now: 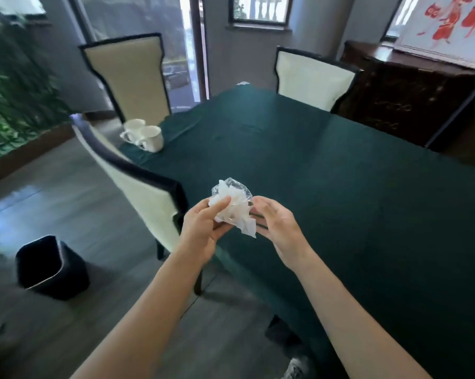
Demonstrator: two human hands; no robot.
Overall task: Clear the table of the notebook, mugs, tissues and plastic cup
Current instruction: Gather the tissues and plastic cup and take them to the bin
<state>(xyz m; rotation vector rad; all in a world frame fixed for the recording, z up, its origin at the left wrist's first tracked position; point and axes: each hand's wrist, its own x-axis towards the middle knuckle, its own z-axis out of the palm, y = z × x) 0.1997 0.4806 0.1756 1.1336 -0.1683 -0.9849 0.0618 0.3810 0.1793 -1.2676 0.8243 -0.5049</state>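
While the head view is blurred toward its edges, the middle is clear enough: the left hand (203, 227) is closed around a crumpled clear plastic cup (237, 188) with white tissues (235, 213) stuffed into it, thumb pressed on the front of the wad. The right hand (276, 222) sits just beside the bundle on its right, fingers curled and loosely parted. It may be touching the cup's edge with its fingertips, but I cannot tell if it grips anything. The bundle is held up above the near left part of the bench (340, 187), which is covered by a dark green cloth.

As for progress, I judge the task to be well under way. The cup and tissues are off the bench and gathered in one hand, and a dark bin (51, 266) stands on the floor at the near left, beside the near chair (138, 184), which looks like the likely place for them. Two white mugs (143, 135) stand touching each other at the far left corner of the bench, so they are left to clear. No notebook shows anywhere in view; whether it is already put away or just out of frame cannot be told. The rest of the green cloth looks bare.

No brand, label or readable writing shows on the cup, mugs or bin. The red shapes on the white picture (449, 26) at the far right are too blurred to read.
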